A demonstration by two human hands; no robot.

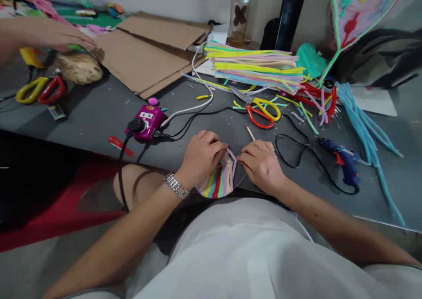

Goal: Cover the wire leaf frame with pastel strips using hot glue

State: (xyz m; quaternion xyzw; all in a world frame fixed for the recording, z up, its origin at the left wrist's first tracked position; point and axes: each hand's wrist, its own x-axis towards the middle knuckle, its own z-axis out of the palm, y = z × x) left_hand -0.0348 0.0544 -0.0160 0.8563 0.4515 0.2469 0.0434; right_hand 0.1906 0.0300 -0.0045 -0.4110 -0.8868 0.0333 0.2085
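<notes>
A striped piece of colourful pipe cleaners (216,182) on a thin wire ring lies at the table's front edge, partly over it. My left hand (206,156) is closed on its upper left side, with thumb and fingers pinched together. At the piece's right side my right hand (262,165) is closed in a pinch. A pale pipe cleaner (251,133) sticks up from behind the right fingers; its lower part is hidden by the hand. Just beyond the hands lie scissors (263,113) with red and yellow handles.
Bundled pipe cleaners (257,68) lie at the back. A blue glue gun (343,158) with a looping cord is to the right, near blue pipe cleaners (362,123). A purple power socket (147,122) and cardboard (141,61) stand left. Another person's hand (59,35) reaches in at upper left.
</notes>
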